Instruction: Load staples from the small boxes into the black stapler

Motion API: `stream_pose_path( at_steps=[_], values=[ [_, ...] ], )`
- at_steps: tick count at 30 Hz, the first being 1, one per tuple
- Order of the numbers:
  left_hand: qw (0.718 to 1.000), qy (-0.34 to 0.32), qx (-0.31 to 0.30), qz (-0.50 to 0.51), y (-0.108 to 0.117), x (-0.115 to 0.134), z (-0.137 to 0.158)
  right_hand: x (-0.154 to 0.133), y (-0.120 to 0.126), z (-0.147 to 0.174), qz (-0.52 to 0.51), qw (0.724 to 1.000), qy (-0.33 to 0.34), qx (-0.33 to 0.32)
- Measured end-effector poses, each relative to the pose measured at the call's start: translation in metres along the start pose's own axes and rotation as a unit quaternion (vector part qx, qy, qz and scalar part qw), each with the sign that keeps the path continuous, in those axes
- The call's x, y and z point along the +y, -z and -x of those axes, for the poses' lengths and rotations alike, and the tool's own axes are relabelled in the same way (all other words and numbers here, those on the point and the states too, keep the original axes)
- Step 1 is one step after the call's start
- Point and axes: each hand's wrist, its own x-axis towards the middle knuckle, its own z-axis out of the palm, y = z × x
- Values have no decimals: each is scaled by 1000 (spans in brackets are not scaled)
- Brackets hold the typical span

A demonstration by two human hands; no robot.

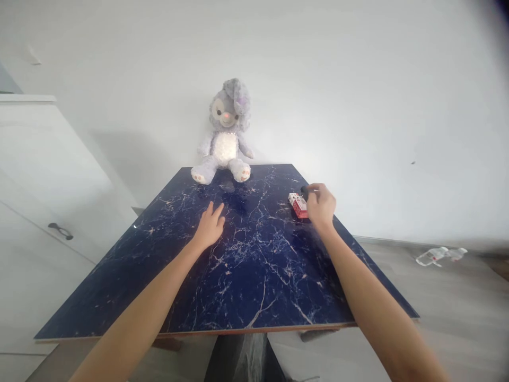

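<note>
My left hand [210, 225] is over the left-centre of the dark blue marbled table [258, 265], fingers apart and nothing in them. At the table's right edge, my right hand [321, 206] is closed, its fingertips around a small black object [304, 190] whose kind I cannot make out. Beside that hand lies a small red and white box [297, 205], its right end partly covered by the fingers. I cannot tell whether the hand touches the box.
A grey plush rabbit [226, 140] sits at the table's far edge against the white wall [358, 95]. To the left stands a white cabinet [40, 175] with a dark handle [60, 231]. Clear plastic packaging or bottles [433, 256] lie on the floor at right.
</note>
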Motion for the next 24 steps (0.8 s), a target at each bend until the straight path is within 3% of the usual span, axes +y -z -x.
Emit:
stream_pose_path(
  at_steps=[2, 5, 8, 17, 22, 24],
  values=[
    [998, 26, 44, 30, 2, -2, -2, 19, -2, -6, 11, 998, -55, 14],
    [988, 11, 110, 106, 9, -1, 0, 37, -10, -7, 36, 984, -151, -92],
    [975, -36, 124, 180, 17, 8, 7, 41, -16, -7, 84, 961, -185, -189],
    [974, -152, 54, 159, 25, 45, 27, 35, -17, -6, 102, 959, -157, -211],
    [963, -210, 25, 164, 19, 55, 33, -2, -37, 12, 76, 963, -98, -239],
    [965, -208, 40, 155, 15, 56, 31, -25, -52, 19, 63, 966, -76, -238]
  ],
)
